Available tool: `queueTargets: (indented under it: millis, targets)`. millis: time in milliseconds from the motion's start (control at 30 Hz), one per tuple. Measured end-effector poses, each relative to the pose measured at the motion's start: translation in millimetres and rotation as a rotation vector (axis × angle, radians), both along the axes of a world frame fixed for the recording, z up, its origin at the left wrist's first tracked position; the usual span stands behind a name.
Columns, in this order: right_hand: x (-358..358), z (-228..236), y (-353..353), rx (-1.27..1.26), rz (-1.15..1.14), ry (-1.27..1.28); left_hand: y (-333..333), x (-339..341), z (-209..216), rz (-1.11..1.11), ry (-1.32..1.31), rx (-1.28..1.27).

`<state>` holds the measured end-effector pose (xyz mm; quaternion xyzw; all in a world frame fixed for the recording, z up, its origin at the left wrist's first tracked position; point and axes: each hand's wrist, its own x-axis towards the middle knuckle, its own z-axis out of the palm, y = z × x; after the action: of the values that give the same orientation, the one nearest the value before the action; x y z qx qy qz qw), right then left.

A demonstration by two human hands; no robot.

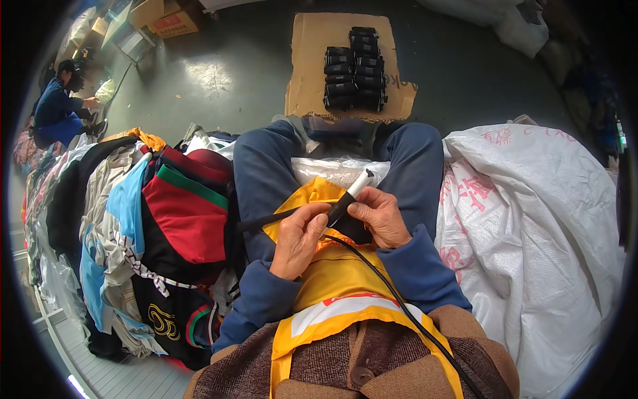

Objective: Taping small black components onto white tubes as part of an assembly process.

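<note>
I sit with a yellow apron (335, 282) over my lap. My right hand (380, 216) grips a pen-shaped tool with a black body and white tip (352, 193), its tip pointing up and away; a black cable (399, 302) runs from it back toward me. My left hand (299, 239) is closed on a thin black strip (266, 219) that sticks out to the left, just beside the tool's lower end. Both hands meet above my knees.
A cardboard sheet (312, 73) on the grey floor ahead carries stacked black items (355, 70). A pile of coloured garments (153, 233) lies to my left, large white sacks (531, 219) to my right. Another person (60, 106) crouches far left near boxes (169, 20).
</note>
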<state>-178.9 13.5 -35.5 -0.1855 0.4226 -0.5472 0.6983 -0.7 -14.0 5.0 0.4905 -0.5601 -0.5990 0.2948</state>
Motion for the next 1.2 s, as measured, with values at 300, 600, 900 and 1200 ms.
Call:
queueTargets:
  millis: [300, 600, 900, 1200]
  targets:
    - [-1, 5, -2, 0.091, 0.061, -0.205, -7, 7, 6, -0.106, 0.221, 0.329]
    - [3, -3, -1, 0.069, -0.018, -0.198, -9, 8, 6, -0.134, 0.1, 0.404]
    - [7, -7, -3, 0.082, -0.11, 0.021, 2, -4, -6, -0.099, -0.073, -0.077]
    - [-8, -15, -2, 0.225, -0.056, -0.111, 8, -14, -9, -0.13, -0.304, -0.537]
